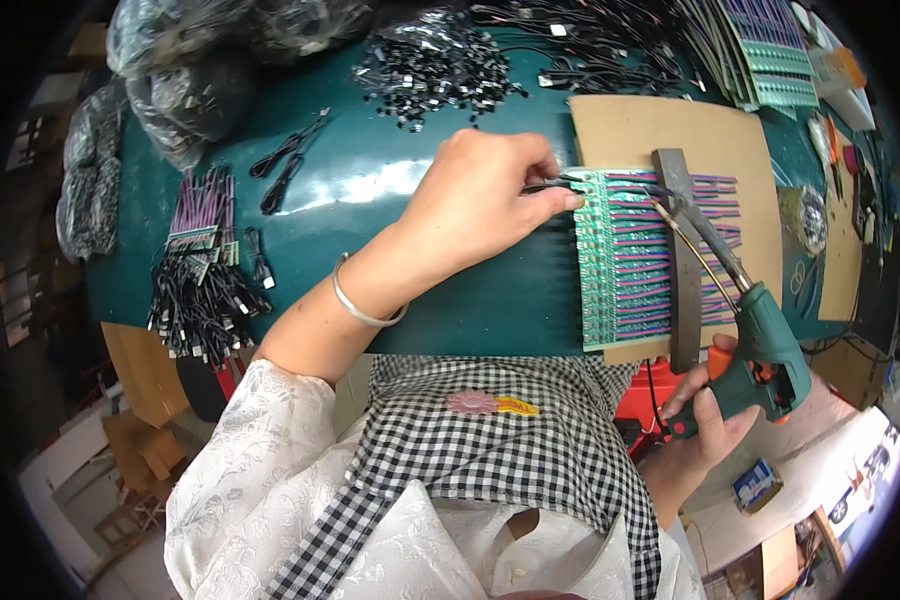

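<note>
- Here's the left hand [485,190], its grip pinching a black cable [538,187] at the far left corner of the green circuit boards [595,270]!
- Near right, the right hand [708,415] has its grip closed around a green soldering gun [770,345], tip close above the far wires [640,262].
- And the boards? On cardboard [620,130], right side of the tabletop [510,290], a dark bar [684,290] across their wires!

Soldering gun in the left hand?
No, the right hand grips the soldering gun, while the left hand pinches a black cable.
</note>
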A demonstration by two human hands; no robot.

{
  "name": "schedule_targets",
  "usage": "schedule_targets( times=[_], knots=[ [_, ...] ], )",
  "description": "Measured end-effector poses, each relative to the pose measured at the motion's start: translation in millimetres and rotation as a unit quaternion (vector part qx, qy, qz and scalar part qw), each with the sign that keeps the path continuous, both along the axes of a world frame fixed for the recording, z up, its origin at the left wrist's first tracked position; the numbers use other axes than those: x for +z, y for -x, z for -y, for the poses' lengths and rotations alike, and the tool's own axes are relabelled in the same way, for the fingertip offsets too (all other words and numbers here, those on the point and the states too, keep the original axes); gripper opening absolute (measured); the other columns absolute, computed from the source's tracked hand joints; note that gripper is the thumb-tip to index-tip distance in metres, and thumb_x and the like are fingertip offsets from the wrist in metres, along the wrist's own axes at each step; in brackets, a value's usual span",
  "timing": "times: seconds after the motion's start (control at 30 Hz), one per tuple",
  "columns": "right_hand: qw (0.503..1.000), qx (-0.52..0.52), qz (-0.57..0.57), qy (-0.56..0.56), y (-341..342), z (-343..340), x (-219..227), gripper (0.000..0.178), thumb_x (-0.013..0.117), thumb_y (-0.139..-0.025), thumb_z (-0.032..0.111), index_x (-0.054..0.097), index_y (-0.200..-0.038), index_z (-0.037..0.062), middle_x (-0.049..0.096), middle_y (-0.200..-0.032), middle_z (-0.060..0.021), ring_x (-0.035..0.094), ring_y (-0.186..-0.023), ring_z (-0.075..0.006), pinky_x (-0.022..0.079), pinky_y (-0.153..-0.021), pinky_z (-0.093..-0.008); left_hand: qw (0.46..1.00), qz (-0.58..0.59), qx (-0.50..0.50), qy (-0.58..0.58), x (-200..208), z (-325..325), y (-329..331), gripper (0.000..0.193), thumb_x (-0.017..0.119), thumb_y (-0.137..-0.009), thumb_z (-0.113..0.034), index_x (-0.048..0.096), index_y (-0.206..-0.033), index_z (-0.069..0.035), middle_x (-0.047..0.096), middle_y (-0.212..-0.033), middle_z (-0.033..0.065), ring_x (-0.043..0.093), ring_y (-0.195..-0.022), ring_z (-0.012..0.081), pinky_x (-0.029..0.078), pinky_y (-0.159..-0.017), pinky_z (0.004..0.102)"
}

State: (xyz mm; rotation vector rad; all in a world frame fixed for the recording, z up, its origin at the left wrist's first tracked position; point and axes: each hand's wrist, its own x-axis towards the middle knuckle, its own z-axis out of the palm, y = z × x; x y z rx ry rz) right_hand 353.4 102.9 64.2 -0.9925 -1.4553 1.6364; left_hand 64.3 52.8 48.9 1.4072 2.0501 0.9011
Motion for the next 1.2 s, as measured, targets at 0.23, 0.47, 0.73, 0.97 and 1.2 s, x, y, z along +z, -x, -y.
schedule_targets(
  times=[0.23, 0.47, 0.73, 0.97, 1.2],
  knots=[
    [0.999, 0.017, -0.028, 0.018, -6, -7, -3, 0.056, 0.068, -0.074, 0.011, 0.039, -0.116, -0.0129, 0.054, -0.064, -0.0129, 0.05, -0.043, -0.0155, 0.044, -0.04, -0.0235, 0.942, -0.127, 0.286, -0.124, -21, 59, 94, 0.009, 0.064, -0.078, -0.008, 0.068, -0.085, -0.004, 0.067, -0.076, 0.0097, 0.063, -0.064, 0.0151, 0.048, -0.061, 0.0248],
    [0.999, 0.027, -0.02, 0.01, -2, -6, -1, 0.058, 0.068, -0.074, 0.014, 0.039, -0.116, -0.0129, 0.054, -0.063, -0.0128, 0.049, -0.043, -0.0147, 0.042, -0.041, -0.0227, 0.912, -0.348, 0.214, 0.024, -42, 88, 155, 0.015, 0.07, -0.073, -0.017, 0.067, -0.082, -0.005, 0.064, -0.077, 0.0109, 0.06, -0.078, 0.0279, 0.046, -0.07, 0.0364],
    [1.0, 0.01, -0.023, 0.019, 7, -2, 1, 0.059, 0.068, -0.073, 0.013, 0.039, -0.117, -0.0133, 0.054, -0.063, -0.0133, 0.05, -0.043, -0.0149, 0.041, -0.039, -0.0221, 0.951, -0.23, 0.197, -0.067, -5, 66, 97, 0.012, 0.072, -0.071, -0.011, 0.069, -0.08, -0.003, 0.065, -0.07, 0.0114, 0.062, -0.058, 0.021, 0.046, -0.054, 0.0265],
    [0.998, -0.044, -0.03, 0.036, 14, 3, 3, 0.058, 0.07, -0.07, 0.008, 0.041, -0.116, -0.0134, 0.056, -0.07, -0.0158, 0.053, -0.046, -0.0165, 0.044, -0.04, -0.0241, 0.975, -0.156, 0.095, -0.129, 18, 40, 36, 0.007, 0.069, -0.073, -0.001, 0.067, -0.08, 0.001, 0.065, -0.07, 0.0088, 0.06, -0.059, 0.0139, 0.046, -0.057, 0.0223],
    [0.996, 0.047, -0.068, -0.039, 38, 0, 4, 0.053, 0.064, -0.069, -0.009, 0.042, -0.118, -0.0105, 0.06, -0.086, -0.0165, 0.058, -0.062, -0.0152, 0.049, -0.048, -0.0238, 0.962, -0.067, -0.121, -0.237, 38, 16, -42, 0.014, 0.073, -0.062, 0.002, 0.063, -0.071, -0.003, 0.056, -0.061, 0.0067, 0.055, -0.053, 0.0198, 0.043, -0.048, 0.0287]
  ],
)
